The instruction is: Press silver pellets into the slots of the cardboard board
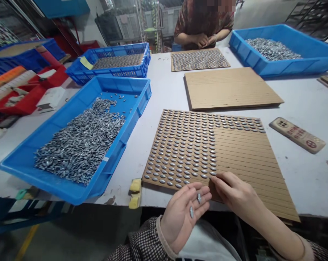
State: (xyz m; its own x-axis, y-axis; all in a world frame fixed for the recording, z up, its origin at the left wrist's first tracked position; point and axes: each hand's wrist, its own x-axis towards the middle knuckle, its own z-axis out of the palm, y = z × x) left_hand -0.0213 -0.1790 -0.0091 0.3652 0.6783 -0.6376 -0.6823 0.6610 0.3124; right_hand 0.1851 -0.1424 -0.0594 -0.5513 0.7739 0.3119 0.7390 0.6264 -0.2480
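My left hand is turned palm up below the board's front edge, fingers stretched and slightly curled. Two small grey spindle-shaped metal pieces lie in it, one on the palm and one on the fingers. My right hand is over the front of a grooved cardboard board, thumb and fingertips pinched at the end of the front rows. A grey piece shows partly at those fingertips. Rows of the same pieces cover the board's left part and a strip along its back; bare grooves show at the right.
A blue tray heaped with grey pieces stands left. Behind the board are stacked cardboard sheets; a printed phone-like slab lies right. Yellow blocks sit at the table edge. Opposite, a person works at another filled board.
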